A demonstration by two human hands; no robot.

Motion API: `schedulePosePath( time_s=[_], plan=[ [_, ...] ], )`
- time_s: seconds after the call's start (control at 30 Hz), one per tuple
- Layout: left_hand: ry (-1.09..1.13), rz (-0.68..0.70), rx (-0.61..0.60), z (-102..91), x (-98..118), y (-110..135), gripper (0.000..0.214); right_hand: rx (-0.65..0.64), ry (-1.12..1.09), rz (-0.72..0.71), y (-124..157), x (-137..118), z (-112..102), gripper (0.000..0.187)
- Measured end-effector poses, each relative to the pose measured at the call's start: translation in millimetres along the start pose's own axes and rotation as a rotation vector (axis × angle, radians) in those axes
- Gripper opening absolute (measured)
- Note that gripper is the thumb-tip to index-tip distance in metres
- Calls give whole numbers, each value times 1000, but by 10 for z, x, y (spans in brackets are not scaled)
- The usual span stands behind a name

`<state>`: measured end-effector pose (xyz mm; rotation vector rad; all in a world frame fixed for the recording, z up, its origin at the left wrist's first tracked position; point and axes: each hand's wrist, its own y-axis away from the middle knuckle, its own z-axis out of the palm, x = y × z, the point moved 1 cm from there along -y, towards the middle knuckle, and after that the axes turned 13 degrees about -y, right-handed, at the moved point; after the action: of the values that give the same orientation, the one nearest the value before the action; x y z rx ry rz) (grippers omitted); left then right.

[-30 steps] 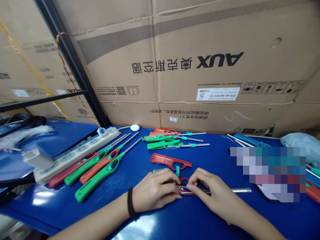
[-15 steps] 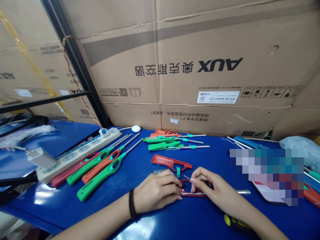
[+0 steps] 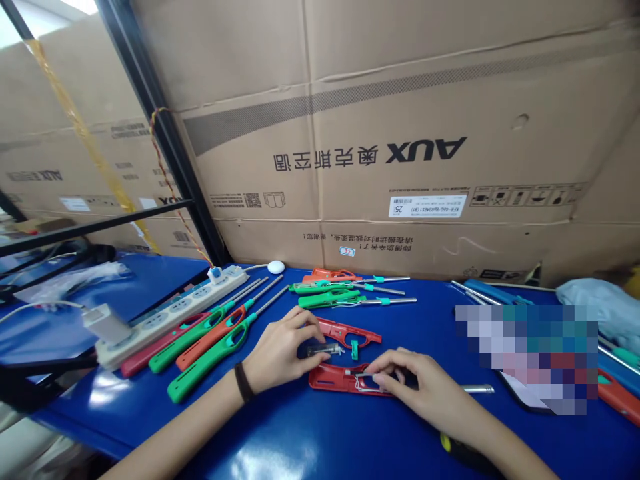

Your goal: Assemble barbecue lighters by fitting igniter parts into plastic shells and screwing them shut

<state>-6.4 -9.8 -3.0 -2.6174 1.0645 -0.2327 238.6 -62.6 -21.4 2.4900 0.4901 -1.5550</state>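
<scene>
- The right hand (image 3: pixel 413 377), right of lower centre, pinches a slim piece (image 3: pixel 361 374) between thumb and fingertips; its far end is hidden by them.
- The left hand (image 3: pixel 287 350), at lower centre, curves with thumb and fingers parted around a small clear tank (image 3: pixel 325 349) (whether they press on it, I cannot tell).
- Below that tank lies a red casing half (image 3: pixel 325 379), a hollow plastic shell; the right hand covers its right end. A thin white wire (image 3: pixel 359 383) loops inside, and a shiny metal tube (image 3: pixel 480 389) emerges beyond the knuckles.
- Just above, a second red shell (image 3: pixel 347 330) with a rounded trigger opening is partly masked by the left fingers. A small turquoise plastic part (image 3: pixel 355 350) stands beside it.
- At lower right, a yellow-and-black handle (image 3: pixel 447 443) is mostly hidden by the right forearm.
- Left of centre, glossy green, orange and red lighters (image 3: pixel 197 368) slant beside a white power strip (image 3: pixel 175 307).
- Mid-right, pixelation hides most of a dark-edged flat object (image 3: pixel 525 390); a crumpled translucent bag (image 3: pixel 590 300) is near the frame's edge.
- Behind, creased cardboard (image 3: pixel 350 107) runs out of frame at the top, its printing upside down.
</scene>
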Motion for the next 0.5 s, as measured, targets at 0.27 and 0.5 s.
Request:
schedulePosePath(
  time_s=[0.27,0.5],
  plan=[
    [57,-36,-143,-32,17,-69,11,39,35,-12,-5,-27,24,17],
    [141,56,5,-39,33,-52,7,57,68,-4,-17,39,65,15]
  ],
)
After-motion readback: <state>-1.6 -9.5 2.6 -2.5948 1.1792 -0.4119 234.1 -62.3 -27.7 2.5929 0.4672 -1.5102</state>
